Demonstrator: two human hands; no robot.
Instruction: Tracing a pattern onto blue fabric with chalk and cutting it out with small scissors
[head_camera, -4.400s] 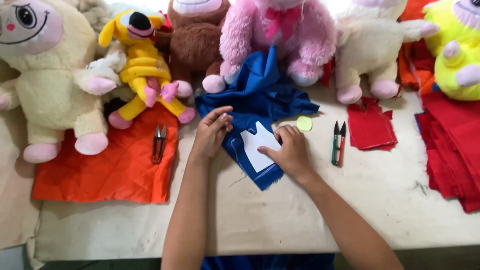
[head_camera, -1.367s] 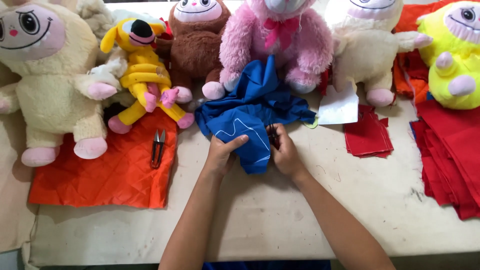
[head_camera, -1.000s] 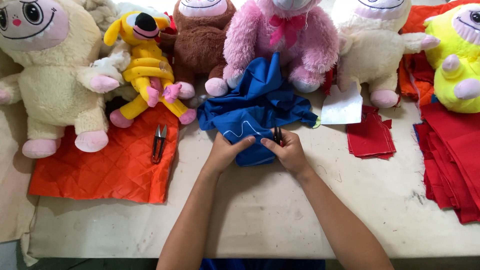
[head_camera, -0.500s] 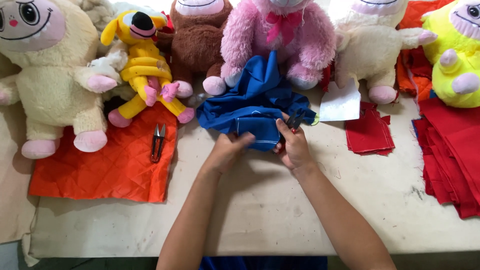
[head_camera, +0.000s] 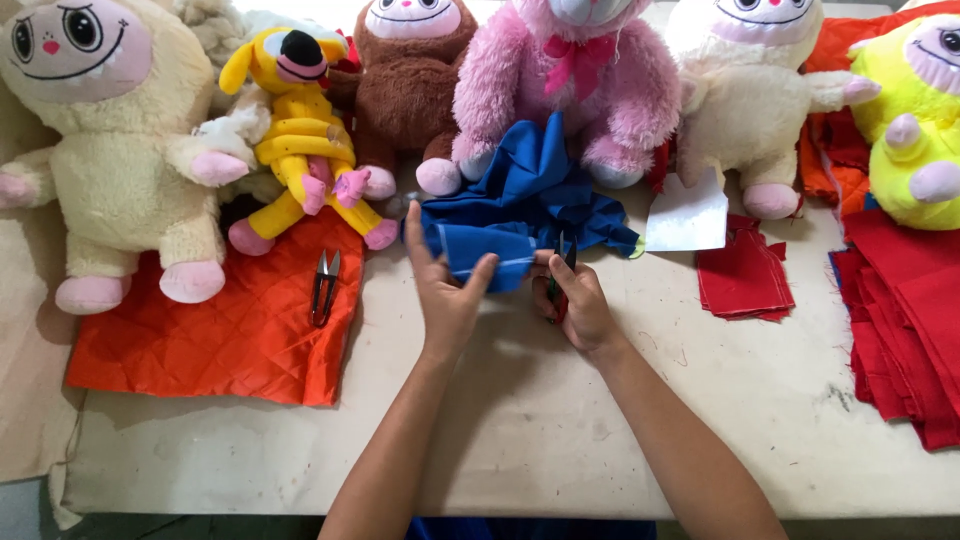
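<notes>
Six plush toys line my worktop (head_camera: 520, 440), one blue cloth (head_camera: 520, 215) below the pink one
My left hand (head_camera: 445, 290) pinches its fold, now raised; right hand (head_camera: 575, 300) grips snips (head_camera: 562, 268); second pair (head_camera: 325, 288) unmoved

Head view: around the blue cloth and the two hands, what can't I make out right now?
- Snips in the right hand: only the dark tips show above the fingers; the grip is hidden.
- Blue cloth: the fold under the left hand is covered; the rear is tucked against the pink plush toy.
- Cut line: too small to tell.
- Yellow-green plush toy: cut off by the right edge.
</notes>
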